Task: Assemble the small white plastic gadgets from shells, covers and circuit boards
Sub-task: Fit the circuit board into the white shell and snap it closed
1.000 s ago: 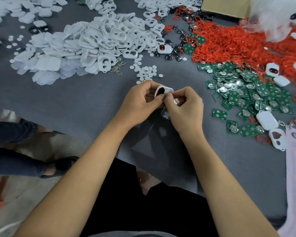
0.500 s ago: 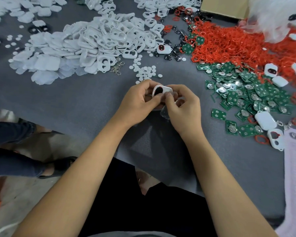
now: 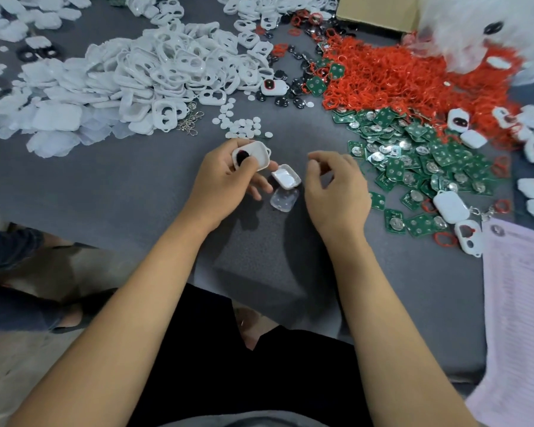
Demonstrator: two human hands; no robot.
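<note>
Shells (image 3: 154, 75) fill the upper left of the frame, boards (image 3: 413, 161) the right, on the grey table (image 3: 105, 186). At centre my left hand (image 3: 225, 180) grips 1 front shell (image 3: 253, 155); my right hand (image 3: 336, 186) hangs loosely curled, holding nothing. A back cover (image 3: 285, 177) and clear piece (image 3: 285, 200) lie between them. I judge a board comes next: reach right, pick 1.

pink printed sheet (image 3: 518, 318) at the right edge, lines of print too blurred to read
</note>
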